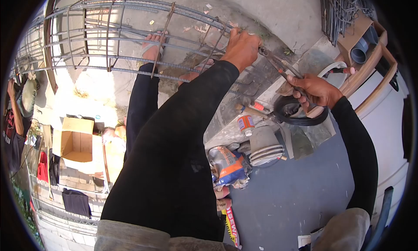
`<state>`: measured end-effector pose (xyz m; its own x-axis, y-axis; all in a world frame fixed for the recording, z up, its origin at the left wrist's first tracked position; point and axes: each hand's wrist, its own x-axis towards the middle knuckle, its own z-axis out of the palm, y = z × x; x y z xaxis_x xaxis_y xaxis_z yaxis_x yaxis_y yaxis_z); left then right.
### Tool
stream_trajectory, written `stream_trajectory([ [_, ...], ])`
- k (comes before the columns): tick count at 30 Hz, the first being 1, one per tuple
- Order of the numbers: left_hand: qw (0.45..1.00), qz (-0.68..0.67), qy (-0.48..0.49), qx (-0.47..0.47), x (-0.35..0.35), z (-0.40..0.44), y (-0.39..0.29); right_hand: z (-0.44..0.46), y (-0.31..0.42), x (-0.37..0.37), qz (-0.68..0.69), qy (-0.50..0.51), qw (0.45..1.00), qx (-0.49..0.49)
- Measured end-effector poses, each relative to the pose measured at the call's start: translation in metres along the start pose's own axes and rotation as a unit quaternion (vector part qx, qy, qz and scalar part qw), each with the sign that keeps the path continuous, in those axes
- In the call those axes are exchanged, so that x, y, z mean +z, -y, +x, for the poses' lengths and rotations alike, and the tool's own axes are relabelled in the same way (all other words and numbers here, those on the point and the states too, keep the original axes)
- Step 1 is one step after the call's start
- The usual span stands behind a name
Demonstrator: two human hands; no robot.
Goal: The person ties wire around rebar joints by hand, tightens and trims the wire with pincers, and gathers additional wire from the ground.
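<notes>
My left hand (241, 48) is closed at the right end of a rebar cage (143, 38), where a long bar runs into its fingers. What lies inside the grip is partly hidden. My right hand (315, 90) is wrapped round the handles of metal pincers (283, 66). The pincer jaws point up and left, right beside my left knuckles. Below my right hand lies a black coil of wire (283, 114). The cage's ribbed bars and square stirrups stretch away to the left, above two sandalled feet.
Bundled bent stirrups (339, 11) lie at the top right, near a cardboard box with grey pipes (359, 51). Lower down are an orange-labelled bottle (247, 124), a bucket (266, 148) and a mortar bag (228, 164). An open carton (76, 142) and another person (17, 120) are at left.
</notes>
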<state>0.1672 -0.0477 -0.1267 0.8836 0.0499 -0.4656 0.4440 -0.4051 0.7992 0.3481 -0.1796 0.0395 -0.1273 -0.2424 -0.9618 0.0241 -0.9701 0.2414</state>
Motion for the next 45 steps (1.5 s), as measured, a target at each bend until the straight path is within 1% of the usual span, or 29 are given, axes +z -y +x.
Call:
stream_trajectory([
  [2,1.000,0.008,-0.008,0.002,0.006,0.000,0.005,0.003,-0.011,0.009,-0.134,-0.122,0.980,-0.086],
  [4,1.000,0.009,0.012,0.003,0.002,0.001,0.003,0.004,-0.026,0.022,-0.257,-0.235,0.923,-0.165],
  [5,1.000,0.002,-0.010,0.015,0.001,-0.001,0.004,0.006,-0.030,0.026,-0.313,-0.289,0.881,-0.206],
  [6,0.999,-0.004,-0.030,0.026,0.004,-0.004,0.005,0.006,-0.028,0.029,-0.376,-0.343,0.825,-0.244],
  [8,0.997,-0.012,-0.061,0.041,0.008,-0.002,0.007,0.001,-0.022,0.028,-0.492,-0.444,0.683,-0.309],
  [10,0.996,-0.014,-0.078,0.040,0.011,0.000,0.008,0.003,-0.025,0.028,-0.509,-0.442,0.682,-0.285],
  [14,0.997,-0.009,-0.068,0.039,0.013,0.003,0.007,0.011,-0.027,0.027,-0.536,-0.440,0.681,-0.235],
  [15,0.997,-0.012,-0.062,0.033,0.012,0.003,0.007,0.012,-0.024,0.021,-0.391,-0.317,0.849,-0.158],
  [16,0.998,-0.014,-0.058,0.027,0.010,0.003,0.009,0.013,-0.018,0.013,-0.218,-0.172,0.958,-0.073],
  [17,0.998,-0.016,-0.053,0.025,0.009,0.001,0.009,0.013,-0.016,0.010,-0.030,-0.012,0.999,0.019],
  [19,0.998,-0.026,-0.043,0.026,0.008,-0.003,0.005,0.007,-0.015,0.015,-0.024,-0.020,1.000,0.007],
  [22,0.996,-0.018,-0.066,0.049,0.008,-0.005,0.008,-0.002,-0.008,0.033,-0.022,-0.026,0.999,-0.019],
  [23,0.999,0.003,-0.043,0.034,0.008,-0.004,0.009,-0.002,-0.008,0.038,-0.017,-0.028,0.999,-0.032],
  [24,0.999,0.024,-0.020,0.019,0.006,-0.001,0.008,-0.002,-0.010,0.046,-0.202,-0.251,0.921,-0.219],
  [25,0.999,0.042,0.005,0.003,0.005,-0.002,0.005,-0.003,-0.010,0.046,-0.298,-0.317,0.868,-0.239],
  [26,0.999,0.032,-0.013,0.020,0.004,-0.003,0.004,-0.006,-0.010,0.045,-0.389,-0.377,0.802,-0.252],
  [27,0.998,0.023,-0.033,0.037,0.005,-0.002,0.008,-0.012,-0.007,0.044,-0.474,-0.432,0.721,-0.261],
  [28,0.997,0.013,-0.052,0.053,0.008,-0.003,0.009,-0.012,-0.010,0.043,-0.469,-0.413,0.742,-0.242],
  [33,0.998,0.015,-0.035,0.042,0.012,-0.001,0.011,0.010,-0.014,0.018,-0.435,-0.311,0.833,-0.140],
  [35,0.998,0.029,-0.028,0.041,0.007,-0.002,0.015,0.017,-0.019,0.020,-0.241,-0.211,0.938,-0.133],
  [36,0.998,0.038,-0.021,0.044,0.004,-0.002,0.011,0.018,-0.029,0.027,-0.136,-0.155,0.971,-0.117],
  [37,0.998,0.047,-0.016,0.048,0.005,-0.001,0.008,0.021,-0.040,0.033,-0.029,-0.100,0.990,-0.097],
  [38,0.998,0.040,-0.021,0.048,0.004,-0.003,0.008,0.024,-0.050,0.040,0.077,-0.041,0.993,-0.077],
  [39,0.998,0.033,-0.022,0.049,0.005,-0.002,0.008,0.027,-0.058,0.045,0.187,0.015,0.981,-0.054],
  [40,0.998,0.034,-0.026,0.052,0.006,0.001,0.011,0.033,-0.056,0.046,0.067,-0.027,0.994,-0.081],
  [41,0.997,0.025,-0.033,0.064,0.005,0.003,0.016,0.033,-0.055,0.051,-0.044,-0.135,0.980,-0.137],
  [42,0.996,0.017,-0.040,0.076,0.006,0.005,0.019,0.021,-0.043,0.056,-0.153,-0.240,0.940,-0.189],
  [43,0.995,0.006,-0.046,0.089,0.008,0.005,0.021,0.012,-0.040,0.060,-0.258,-0.339,0.874,-0.234],
  [45,0.995,0.030,-0.043,0.090,0.011,0.007,0.020,0.014,-0.048,0.059,-0.389,-0.445,0.742,-0.316],
])
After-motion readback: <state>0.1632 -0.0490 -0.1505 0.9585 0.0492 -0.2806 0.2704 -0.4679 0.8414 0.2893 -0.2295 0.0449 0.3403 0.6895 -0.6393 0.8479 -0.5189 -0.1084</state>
